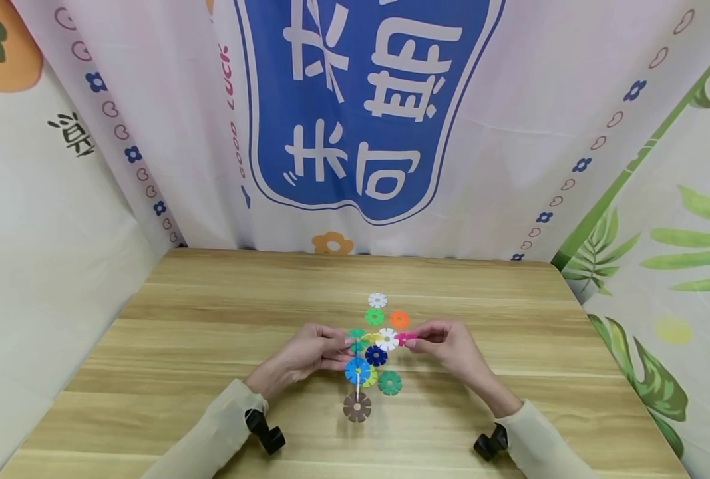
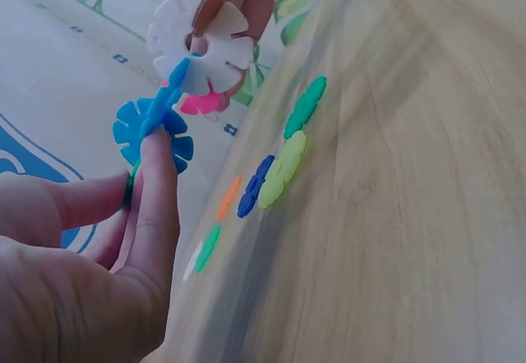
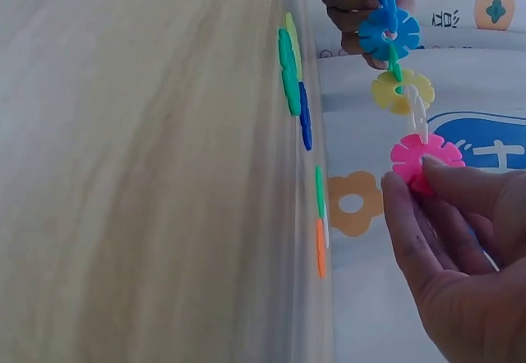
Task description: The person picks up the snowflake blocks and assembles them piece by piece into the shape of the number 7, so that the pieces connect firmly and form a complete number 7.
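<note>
A chain of slotted plastic snowflake discs is held up between both hands over the table. My left hand (image 1: 313, 349) pinches it near the green disc (image 1: 356, 339), thumb on one side and fingers on the other. From there two blue discs (image 1: 357, 370), a white one seen edge-on and a brown disc (image 1: 357, 407) run toward me. To the right follow a yellow disc (image 3: 388, 92), a white disc (image 1: 387, 339) and a pink disc (image 3: 427, 156). My right hand (image 1: 447, 342) pinches the pink disc at the chain's end between thumb and fingers.
Loose discs lie on the wooden table (image 1: 211, 299): white (image 1: 377, 300), green (image 1: 374, 316), orange (image 1: 399, 319), dark blue (image 1: 376, 355), yellow-green (image 1: 369, 378) and darker green (image 1: 389, 382). A printed curtain (image 1: 199, 133) hangs behind the table's far edge.
</note>
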Demonstrator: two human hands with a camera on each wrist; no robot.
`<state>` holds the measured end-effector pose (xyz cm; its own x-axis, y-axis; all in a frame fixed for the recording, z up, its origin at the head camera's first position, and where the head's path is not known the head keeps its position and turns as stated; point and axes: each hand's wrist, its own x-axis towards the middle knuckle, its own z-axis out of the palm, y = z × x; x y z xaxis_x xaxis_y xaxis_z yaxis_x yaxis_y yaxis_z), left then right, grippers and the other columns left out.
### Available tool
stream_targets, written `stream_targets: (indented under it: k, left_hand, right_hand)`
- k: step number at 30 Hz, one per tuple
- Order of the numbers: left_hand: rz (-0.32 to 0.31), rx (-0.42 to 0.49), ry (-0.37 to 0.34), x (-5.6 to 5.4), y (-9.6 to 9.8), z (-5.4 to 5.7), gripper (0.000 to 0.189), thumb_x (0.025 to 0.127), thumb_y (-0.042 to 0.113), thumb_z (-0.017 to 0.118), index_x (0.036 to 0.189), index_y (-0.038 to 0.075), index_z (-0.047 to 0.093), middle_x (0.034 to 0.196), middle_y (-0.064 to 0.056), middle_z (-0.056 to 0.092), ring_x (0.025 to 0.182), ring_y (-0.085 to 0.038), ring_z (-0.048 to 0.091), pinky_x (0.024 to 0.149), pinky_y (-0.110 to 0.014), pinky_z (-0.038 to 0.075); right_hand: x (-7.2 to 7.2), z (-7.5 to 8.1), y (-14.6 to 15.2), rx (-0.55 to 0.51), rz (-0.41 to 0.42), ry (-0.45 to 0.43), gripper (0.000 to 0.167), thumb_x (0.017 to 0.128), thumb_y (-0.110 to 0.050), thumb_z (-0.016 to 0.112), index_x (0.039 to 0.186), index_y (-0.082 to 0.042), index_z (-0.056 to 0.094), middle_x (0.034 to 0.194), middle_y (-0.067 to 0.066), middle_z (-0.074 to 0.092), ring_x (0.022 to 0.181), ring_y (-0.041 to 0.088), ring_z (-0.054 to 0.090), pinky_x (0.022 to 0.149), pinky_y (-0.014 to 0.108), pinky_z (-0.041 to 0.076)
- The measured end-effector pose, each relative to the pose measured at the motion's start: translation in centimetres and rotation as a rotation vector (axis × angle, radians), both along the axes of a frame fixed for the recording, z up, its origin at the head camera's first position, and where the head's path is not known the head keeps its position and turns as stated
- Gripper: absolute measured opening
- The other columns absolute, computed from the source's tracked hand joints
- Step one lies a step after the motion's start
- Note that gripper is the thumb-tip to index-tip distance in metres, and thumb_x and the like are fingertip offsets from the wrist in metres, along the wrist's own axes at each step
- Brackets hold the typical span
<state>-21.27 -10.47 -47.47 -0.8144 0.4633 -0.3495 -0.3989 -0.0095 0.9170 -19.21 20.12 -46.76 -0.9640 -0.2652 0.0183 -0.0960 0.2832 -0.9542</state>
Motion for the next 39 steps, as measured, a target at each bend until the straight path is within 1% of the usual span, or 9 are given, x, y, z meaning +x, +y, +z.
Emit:
stream_targets:
  k: [5, 10, 17, 22, 25, 27, 32, 34, 39]
  left_hand:
    - [0.004, -0.035, 0.032, 0.0, 0.0, 0.0, 0.031, 0.103, 0.006, 0.064, 0.125, -0.015, 0.064, 0.085, -0.006, 0.077, 0.072, -0.012, 0.075, 0.071, -0.026, 0.068]
    - [-0.007, -0.068, 0.044, -0.1, 0.2, -0.3, 0.028, 0.102, 0.005, 0.064, 0.121, -0.015, 0.065, 0.085, -0.008, 0.075, 0.073, -0.013, 0.074, 0.072, -0.027, 0.068]
    - [-0.028, -0.046, 0.005, 0.0, 0.3, -1.1, 0.014, 0.102, 0.005, 0.065, 0.109, -0.006, 0.070, 0.081, -0.006, 0.073, 0.070, -0.013, 0.073, 0.070, -0.026, 0.068]
    - [-0.044, -0.047, 0.018, 0.1, 0.2, -0.8, 0.013, 0.102, 0.004, 0.064, 0.106, -0.006, 0.071, 0.079, -0.005, 0.073, 0.068, -0.012, 0.073, 0.068, -0.025, 0.067]
    - [-0.053, -0.065, 0.032, 0.1, 0.2, -0.5, 0.014, 0.102, 0.003, 0.063, 0.106, -0.007, 0.072, 0.078, -0.005, 0.073, 0.067, -0.012, 0.072, 0.066, -0.024, 0.067]
    - [-0.065, -0.072, 0.039, -0.1, 0.3, -0.4, 0.015, 0.102, 0.003, 0.063, 0.107, -0.008, 0.071, 0.078, -0.005, 0.073, 0.068, -0.012, 0.072, 0.066, -0.024, 0.067]
    - [-0.096, -0.090, 0.054, -0.5, 0.4, -0.1, 0.017, 0.103, 0.003, 0.062, 0.108, -0.010, 0.072, 0.079, -0.005, 0.072, 0.067, -0.012, 0.072, 0.065, -0.024, 0.067]
    - [-0.099, -0.094, 0.058, -0.5, 0.5, -0.1, 0.017, 0.103, 0.004, 0.062, 0.107, -0.009, 0.072, 0.079, -0.005, 0.071, 0.067, -0.012, 0.071, 0.065, -0.024, 0.066]
    - [-0.076, -0.084, 0.041, -0.2, 0.2, -0.4, 0.016, 0.103, 0.006, 0.063, 0.107, -0.006, 0.072, 0.080, -0.005, 0.072, 0.068, -0.011, 0.071, 0.066, -0.023, 0.066]
  right_hand:
    - [0.1, 0.1, -0.2, 0.076, 0.001, 0.045, 0.011, 0.089, -0.010, 0.083, 0.100, -0.008, 0.081, 0.103, 0.012, 0.081, 0.087, 0.039, 0.078, 0.076, 0.044, 0.068]
    - [0.1, 0.2, -0.4, 0.127, 0.015, 0.078, 0.008, 0.088, -0.006, 0.083, 0.095, -0.009, 0.081, 0.097, 0.011, 0.081, 0.081, 0.035, 0.078, 0.070, 0.041, 0.068]
    - [-0.1, 1.1, -0.6, 0.115, 0.062, 0.075, 0.008, 0.089, -0.004, 0.081, 0.093, -0.010, 0.081, 0.093, 0.009, 0.079, 0.083, 0.040, 0.076, 0.071, 0.048, 0.067]
    - [0.0, 1.4, -0.6, 0.097, 0.106, 0.045, 0.007, 0.090, 0.000, 0.079, 0.093, -0.006, 0.080, 0.095, 0.014, 0.080, 0.085, 0.044, 0.076, 0.073, 0.049, 0.067]
    - [-0.1, 1.2, -0.4, 0.102, 0.128, 0.036, 0.006, 0.090, -0.001, 0.079, 0.094, -0.005, 0.080, 0.096, 0.014, 0.080, 0.085, 0.043, 0.076, 0.071, 0.045, 0.068]
    - [-0.3, 1.1, -0.2, 0.106, 0.143, 0.039, 0.006, 0.090, -0.002, 0.080, 0.094, -0.005, 0.080, 0.095, 0.014, 0.080, 0.084, 0.042, 0.076, 0.065, 0.037, 0.067]
    - [-0.5, 0.9, 0.4, 0.118, 0.176, 0.055, 0.006, 0.089, -0.003, 0.080, 0.094, -0.006, 0.079, 0.093, 0.012, 0.080, 0.081, 0.041, 0.075, 0.054, 0.018, 0.054]
    - [-0.5, 0.8, 0.5, 0.126, 0.182, 0.064, 0.005, 0.089, -0.005, 0.081, 0.093, -0.007, 0.079, 0.091, 0.011, 0.080, 0.078, 0.039, 0.074, 0.054, 0.016, 0.053]
    - [-1.0, 0.9, 0.6, 0.202, 0.225, 0.111, 0.006, 0.090, -0.017, 0.084, 0.093, -0.014, 0.080, 0.089, 0.004, 0.078, 0.067, 0.016, 0.063, 0.054, 0.016, 0.047]
